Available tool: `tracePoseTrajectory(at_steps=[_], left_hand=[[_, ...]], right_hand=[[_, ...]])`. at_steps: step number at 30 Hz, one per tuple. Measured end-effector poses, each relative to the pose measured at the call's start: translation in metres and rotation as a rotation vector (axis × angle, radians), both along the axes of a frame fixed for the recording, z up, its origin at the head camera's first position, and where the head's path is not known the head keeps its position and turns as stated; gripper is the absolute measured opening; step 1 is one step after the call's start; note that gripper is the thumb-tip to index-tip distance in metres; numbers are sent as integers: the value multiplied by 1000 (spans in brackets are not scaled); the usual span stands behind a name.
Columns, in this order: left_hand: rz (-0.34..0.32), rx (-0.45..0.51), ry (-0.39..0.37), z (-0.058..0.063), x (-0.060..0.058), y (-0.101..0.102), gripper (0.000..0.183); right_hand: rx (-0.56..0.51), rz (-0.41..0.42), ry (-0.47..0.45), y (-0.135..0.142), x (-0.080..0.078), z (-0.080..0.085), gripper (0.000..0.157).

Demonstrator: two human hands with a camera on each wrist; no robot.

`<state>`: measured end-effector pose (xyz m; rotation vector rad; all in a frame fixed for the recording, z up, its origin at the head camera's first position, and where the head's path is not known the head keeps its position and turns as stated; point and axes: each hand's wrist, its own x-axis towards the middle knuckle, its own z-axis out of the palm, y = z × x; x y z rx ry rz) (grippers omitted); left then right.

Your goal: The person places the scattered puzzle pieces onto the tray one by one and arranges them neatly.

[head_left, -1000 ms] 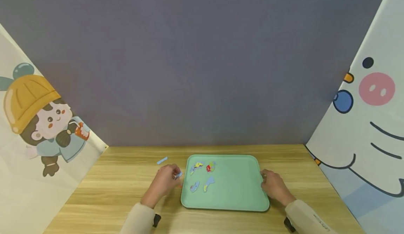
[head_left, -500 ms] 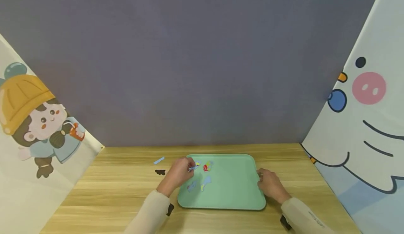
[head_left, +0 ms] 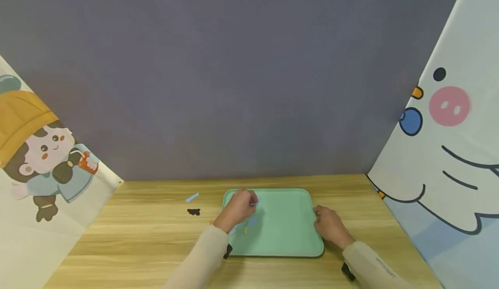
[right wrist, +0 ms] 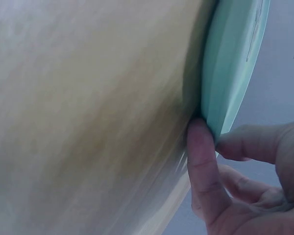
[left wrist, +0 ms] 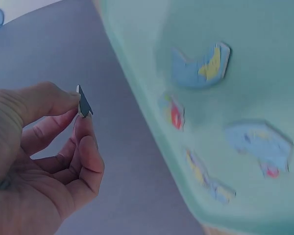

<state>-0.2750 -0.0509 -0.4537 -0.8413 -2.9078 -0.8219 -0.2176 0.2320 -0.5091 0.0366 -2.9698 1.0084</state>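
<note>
Over the left part of the green tray (head_left: 288, 226), my left hand (head_left: 238, 207) pinches a small flat puzzle piece (left wrist: 84, 104) between thumb and fingertips; its dark side shows in the left wrist view. Several pieces lie on the tray below: a blue and yellow one (left wrist: 213, 68), a small red and green one (left wrist: 175, 116), a pale blue one with a red spot (left wrist: 259, 142) and a slim yellow and blue one (left wrist: 208, 178). In the head view my left hand and forearm hide part of them. With thumb and index finger, my right hand (head_left: 330, 225) holds the tray's right rim.
On the wooden table (head_left: 148, 237) left of the tray lie a thin blue strip (head_left: 192, 197) and a black wavy-edged piece (head_left: 193, 212). A bit of orange (head_left: 211, 222) shows beside my left wrist. A grey wall (head_left: 249, 85) rises behind the table, with printed panels at both sides.
My left hand has carried the piece from the table left of the tray rightward over it, uncovering the black piece. My right hand stays at the rim; the whole view has shifted slightly.
</note>
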Motion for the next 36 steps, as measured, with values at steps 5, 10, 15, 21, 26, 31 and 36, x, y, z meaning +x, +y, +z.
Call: tracePoseTrajectory(at_steps=[5,10,15,21,26,31,36], left_hand=[[-22,-47,-28,-13,-9,16,11],[-20,-99,-39,-27,-17,31,10],[5,-113,-57,-37,-26,42,12],[31,-121,-63,-40,-33,50,8],[52,-120,-74,-40,-38,54,8],[58,-130,-81,-42,-39,56,8],[51,-145,-66,-42,-40,56,8]], right_hand=[[9,-6,-5,-1,0,2,39],[15,-25,-18,2,-1,-1,40],[10,-33,-22,1,-2,-1,39],[-3,-43,-28,-1,-1,0,39],[-9,-42,-25,-1,-2,0,38],[-19,-37,-33,-2,0,2,38],[-23,-38,-31,-2,0,2,38]])
